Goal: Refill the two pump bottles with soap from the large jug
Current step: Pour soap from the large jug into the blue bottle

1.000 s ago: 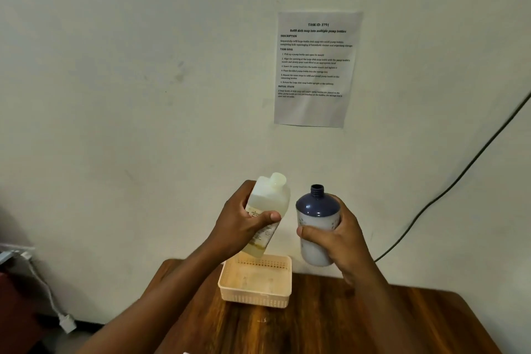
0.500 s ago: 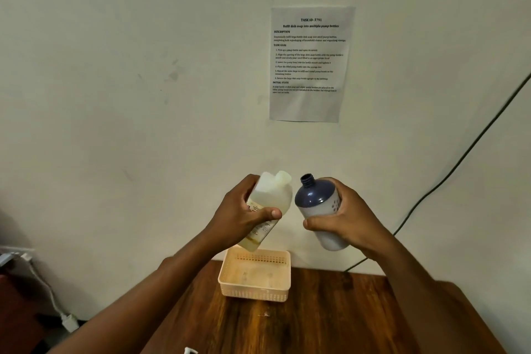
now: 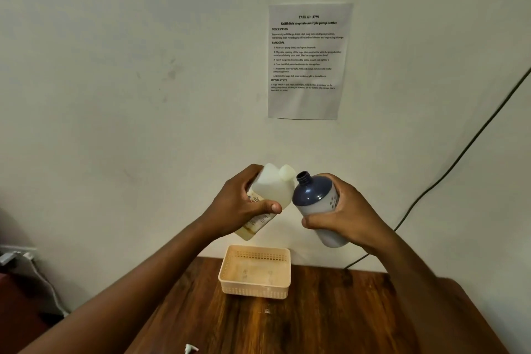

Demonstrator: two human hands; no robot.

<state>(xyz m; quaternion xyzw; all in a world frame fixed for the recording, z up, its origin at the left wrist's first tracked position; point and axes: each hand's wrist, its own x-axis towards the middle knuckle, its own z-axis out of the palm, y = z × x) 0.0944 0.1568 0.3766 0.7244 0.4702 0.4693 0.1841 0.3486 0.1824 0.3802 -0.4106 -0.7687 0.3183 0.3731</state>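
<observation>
Above the peach basket [image 3: 254, 287], which sits on the wooden table [image 3: 330, 322] against the wall, the air is open. The left hand [image 3: 238, 207] is clamped on the translucent soap jug [image 3: 270, 195]; the right hand [image 3: 347, 215] grips the blue-topped pump bottle [image 3: 317, 204]. A black cable [image 3: 459, 158] runs right of the basket. Both containers have since tilted closer, with the jug's capped spout now just beside the bottle's open mouth.

- A dark wooden table [image 3: 330, 322] stands against the wall.
- A peach-coloured perforated plastic basket [image 3: 254, 287] sits at its far edge, near the far left corner.
- A small white part [image 3: 190, 349], half cut off, lies at the near edge.
</observation>
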